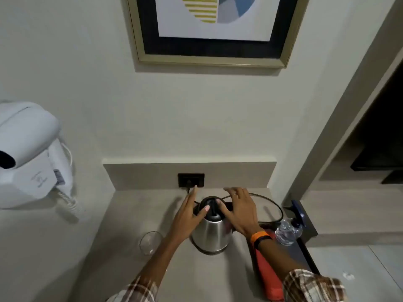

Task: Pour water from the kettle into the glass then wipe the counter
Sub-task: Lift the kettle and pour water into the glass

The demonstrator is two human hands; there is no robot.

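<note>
Nearest, folded red cloth [269, 277] on counter [122, 247], unused: wiping not begun. Then glass [150, 243], apparently empty, just left of steel kettle [210, 234], upright on its base. Left hand [187, 214] and right hand [239, 212], fingers spread and released, flanking the black lid [210, 207], thumbs touching it. Beyond, cord into wall socket [191, 180]. Pouring probably not started.

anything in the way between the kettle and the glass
Only the person's own left forearm crosses between the steel kettle with the black lid and the clear empty glass to its left; nothing else visible stands on that counter stretch.
</note>
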